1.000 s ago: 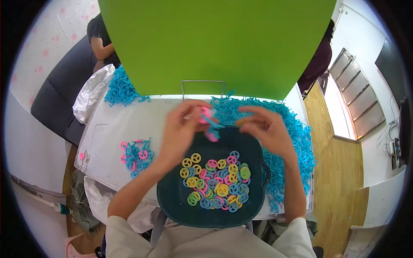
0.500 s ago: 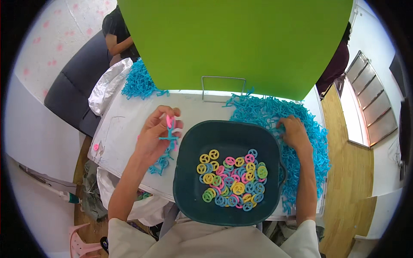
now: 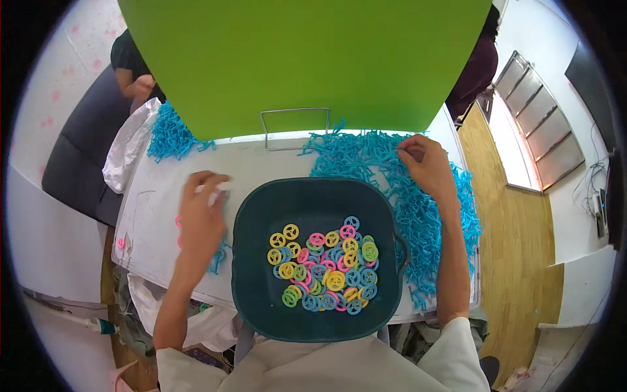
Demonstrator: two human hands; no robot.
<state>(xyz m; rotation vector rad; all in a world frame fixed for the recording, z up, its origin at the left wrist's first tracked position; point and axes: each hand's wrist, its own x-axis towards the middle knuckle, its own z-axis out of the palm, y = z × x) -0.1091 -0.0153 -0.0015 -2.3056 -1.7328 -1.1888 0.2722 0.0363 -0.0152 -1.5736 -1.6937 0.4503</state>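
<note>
My left hand (image 3: 204,212), smeared by motion, hovers over the white table left of the dark green basin (image 3: 245,202). Its fingers look spread, and nothing shows clearly between them. Blue branched plastic pieces (image 3: 219,257) lie beside it, partly hidden by the hand, and pink wheels (image 3: 178,221) peek out on its other side. My right hand (image 3: 428,168) is over the far part of a large heap of blue branched pieces (image 3: 424,225). Thumb and forefinger are pinched; whatever is between them cannot be made out. Small yellow, pink, blue and green wheels (image 3: 335,281) fill the basin's bottom.
A green panel (image 3: 307,65) stands across the back, with a bent metal wire frame (image 3: 295,110) before it. Another blue heap (image 3: 171,134) and a silvery bag (image 3: 130,144) are at far left. One pink wheel (image 3: 121,242) lies near the left edge. Two other people sit behind.
The pink wheel with its blue piece no longer shows in my left fingers, which have spread. My right hand has moved farther back over the heap and pinched. The whole view has shifted.
</note>
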